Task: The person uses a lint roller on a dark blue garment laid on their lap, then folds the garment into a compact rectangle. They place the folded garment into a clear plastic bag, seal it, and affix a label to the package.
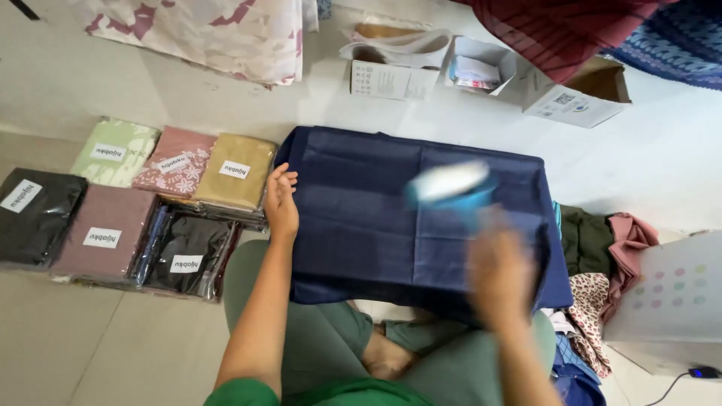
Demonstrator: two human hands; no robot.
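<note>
The right hand [500, 274] is gripping a blurred iron [451, 188] over the navy cloth [361, 218] lying flat before the knees; the left hand [280, 201], open, is pinning its left edge. Pressing the cloth taut is helping. Packed fabrics [120, 218] are lying beyond.

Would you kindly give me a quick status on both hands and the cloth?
Left hand resting on edge of navy cloth. Right hand blurred, holding white-and-blue iron over cloth. Nothing else on the cloth.
</note>
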